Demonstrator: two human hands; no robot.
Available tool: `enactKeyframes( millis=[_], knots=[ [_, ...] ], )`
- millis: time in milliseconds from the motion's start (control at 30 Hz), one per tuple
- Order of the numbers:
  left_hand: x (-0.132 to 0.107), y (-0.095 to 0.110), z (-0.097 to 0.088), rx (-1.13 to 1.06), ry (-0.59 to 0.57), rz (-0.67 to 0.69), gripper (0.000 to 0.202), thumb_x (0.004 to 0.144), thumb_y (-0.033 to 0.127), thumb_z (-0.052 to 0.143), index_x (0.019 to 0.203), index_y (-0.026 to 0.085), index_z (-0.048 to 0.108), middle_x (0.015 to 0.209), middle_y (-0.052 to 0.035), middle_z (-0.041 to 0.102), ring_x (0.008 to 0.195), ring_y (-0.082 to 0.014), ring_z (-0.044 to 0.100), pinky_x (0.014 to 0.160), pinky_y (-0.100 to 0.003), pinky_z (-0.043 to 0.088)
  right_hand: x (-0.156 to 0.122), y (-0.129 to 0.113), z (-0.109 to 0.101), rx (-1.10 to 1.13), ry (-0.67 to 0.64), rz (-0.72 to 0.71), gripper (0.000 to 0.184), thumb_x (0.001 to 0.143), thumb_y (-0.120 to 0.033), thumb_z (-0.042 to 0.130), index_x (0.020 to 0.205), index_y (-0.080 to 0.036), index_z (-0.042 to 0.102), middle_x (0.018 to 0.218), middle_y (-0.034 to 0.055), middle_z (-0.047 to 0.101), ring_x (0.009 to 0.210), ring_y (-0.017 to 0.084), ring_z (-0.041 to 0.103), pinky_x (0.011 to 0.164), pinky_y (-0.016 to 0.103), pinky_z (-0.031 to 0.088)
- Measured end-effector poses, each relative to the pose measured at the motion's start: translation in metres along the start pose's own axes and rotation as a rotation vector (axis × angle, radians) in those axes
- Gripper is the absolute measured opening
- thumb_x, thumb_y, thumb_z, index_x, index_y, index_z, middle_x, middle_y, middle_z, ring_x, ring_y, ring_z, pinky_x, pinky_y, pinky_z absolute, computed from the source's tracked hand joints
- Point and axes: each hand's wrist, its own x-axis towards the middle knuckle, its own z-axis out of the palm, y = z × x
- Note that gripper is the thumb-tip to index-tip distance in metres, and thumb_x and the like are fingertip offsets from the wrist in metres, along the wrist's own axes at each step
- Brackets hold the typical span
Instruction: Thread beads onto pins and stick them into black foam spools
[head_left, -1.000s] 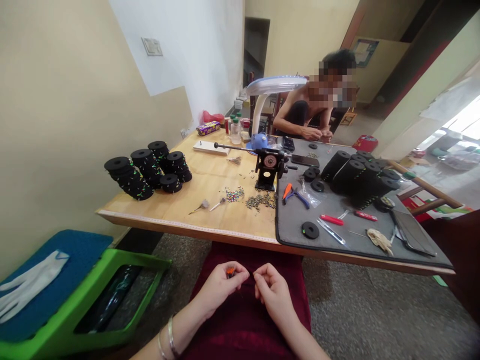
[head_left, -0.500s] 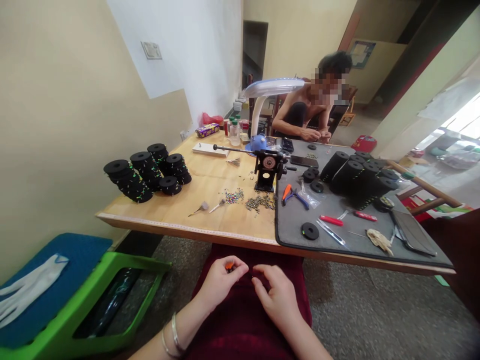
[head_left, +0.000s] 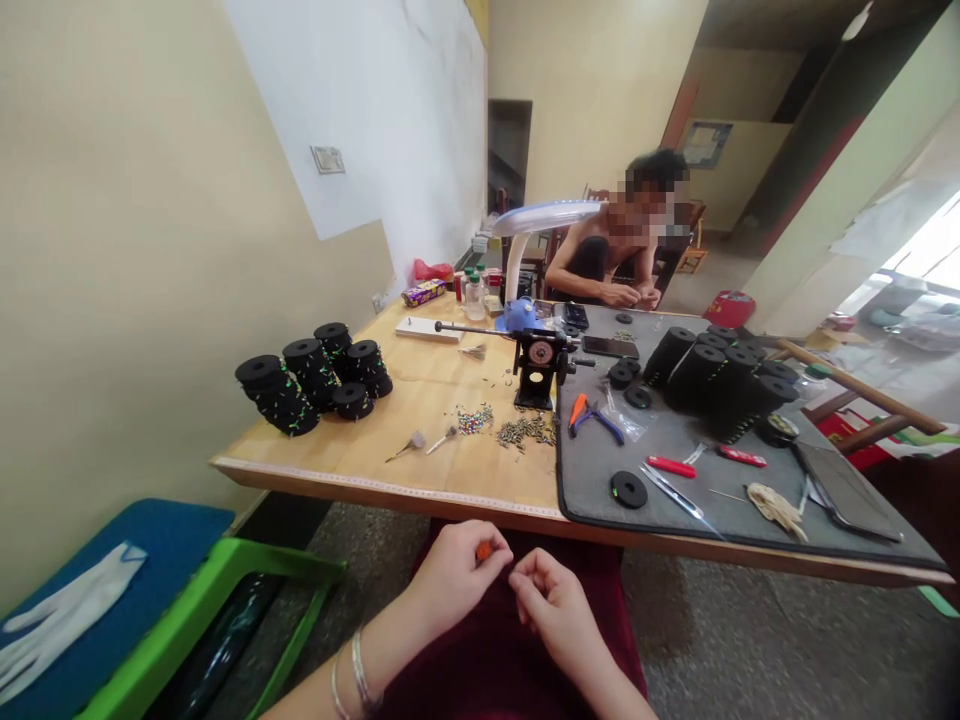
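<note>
Above my lap, just in front of the table edge, my left hand (head_left: 466,568) is closed round a small orange object (head_left: 484,551), mostly hidden by the fingers. Close beside it on the right, my right hand (head_left: 550,590) has thumb and forefinger pinched together. Anything between those fingertips is too small to make out. On the table beyond lie a heap of small metal pieces (head_left: 525,432) and a patch of coloured beads (head_left: 475,419). Behind them stands a black hand-cranked winder (head_left: 536,365) with a dial and a long rod.
Black foam spools (head_left: 277,395) stand stacked at left, more spools (head_left: 694,375) at right. A grey mat (head_left: 585,490) carries pliers (head_left: 596,418), tweezers (head_left: 679,495) and a single spool (head_left: 628,489). A lamp (head_left: 521,312) stands behind. Across the table sits another person (head_left: 589,270). A green stool (head_left: 217,590) is at left.
The view has tilted up, so the table sits lower in the picture. My right thumb and forefinger have closed together, and my hands are a little nearer each other.
</note>
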Motion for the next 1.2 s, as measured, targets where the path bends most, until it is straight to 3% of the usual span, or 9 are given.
enactKeyframes(
  millis=[100,167,267,467,667,867,1000,1100,1200],
  knots=[
    [0.028,-0.006,-0.013,0.243,0.075,0.017,0.016,0.083,0.021,0.053,0.093,0.017,0.065,0.089,-0.0071,0.069,0.079,-0.0195,0.063,0.073,-0.028,0.046,0.002,0.005,-0.004,0.052,0.063,0.003,0.035,0.074,-0.048,0.065,0.066,-0.018,0.048,0.043,-0.0099,0.040,0.039,0.005,0.031,0.042,0.019,0.023],
    [0.049,-0.011,-0.018,0.430,0.120,-0.006,0.029,0.082,0.013,0.048,0.110,0.016,0.057,0.104,-0.0113,0.066,0.090,-0.0212,0.062,0.080,-0.031,0.046,0.003,0.009,-0.007,0.130,0.097,0.017,0.038,0.073,-0.051,0.065,0.066,-0.019,0.047,0.041,-0.0111,0.036,0.038,0.004,0.025,0.040,0.019,0.016],
    [0.077,-0.017,-0.021,0.507,0.134,-0.006,0.040,0.079,0.004,0.046,0.117,0.014,0.053,0.112,-0.0154,0.062,0.101,-0.0234,0.060,0.086,-0.033,0.045,0.004,0.014,-0.009,0.227,0.118,0.032,0.040,0.073,-0.054,0.065,0.068,-0.019,0.047,0.039,-0.0120,0.033,0.037,0.004,0.019,0.040,0.019,0.010],
    [0.091,-0.022,-0.030,0.551,0.177,0.027,0.050,0.079,0.007,0.049,0.128,0.016,0.044,0.126,-0.0128,0.057,0.114,-0.0225,0.054,0.095,-0.032,0.042,0.000,0.018,-0.010,0.304,0.126,0.089,0.041,0.072,-0.055,0.068,0.069,-0.019,0.049,0.037,-0.0127,0.032,0.036,0.004,0.015,0.039,0.020,0.007],
    [0.091,-0.040,-0.052,0.602,0.345,-0.164,0.034,0.087,0.014,0.042,0.119,0.014,0.051,0.110,-0.0162,0.064,0.099,-0.0280,0.062,0.083,-0.038,0.046,0.000,0.016,-0.007,0.367,0.094,0.079,0.040,0.073,-0.053,0.068,0.071,-0.018,0.048,0.037,-0.0141,0.029,0.036,0.003,0.013,0.039,0.020,0.005],
    [0.105,-0.051,-0.050,0.572,0.392,-0.242,0.026,0.085,0.013,0.045,0.107,0.013,0.058,0.096,-0.0165,0.068,0.087,-0.0286,0.065,0.074,-0.037,0.048,0.000,0.018,-0.007,0.387,0.089,0.072,0.037,0.075,-0.050,0.068,0.072,-0.019,0.047,0.037,-0.0147,0.029,0.035,0.003,0.013,0.038,0.019,0.006],
    [0.090,-0.043,-0.054,0.486,0.473,-0.204,0.027,0.087,0.014,0.039,0.108,0.013,0.056,0.107,-0.0163,0.063,0.097,-0.0264,0.061,0.081,-0.036,0.047,-0.005,0.016,-0.010,0.411,0.103,0.077,0.037,0.075,-0.050,0.067,0.074,-0.019,0.048,0.036,-0.0150,0.029,0.034,0.003,0.013,0.037,0.019,0.006],
    [0.056,-0.035,-0.047,0.335,0.460,-0.134,0.017,0.087,0.024,0.045,0.097,0.017,0.057,0.091,-0.0074,0.064,0.084,-0.0200,0.062,0.078,-0.030,0.048,-0.009,0.011,-0.008,0.400,0.121,0.075,0.038,0.073,-0.052,0.067,0.073,-0.019,0.048,0.036,-0.0148,0.030,0.033,0.002,0.015,0.037,0.019,0.007],
    [0.013,-0.028,-0.019,-0.362,0.214,-0.176,0.017,0.077,0.034,0.060,0.081,0.018,0.056,0.065,0.0022,0.055,0.057,-0.0135,0.054,0.057,-0.024,0.044,-0.011,0.007,-0.003,0.359,0.110,0.082,0.040,0.072,-0.053,0.067,0.072,-0.019,0.047,0.035,-0.0145,0.032,0.032,0.002,0.017,0.036,0.018,0.008]
  ],
)
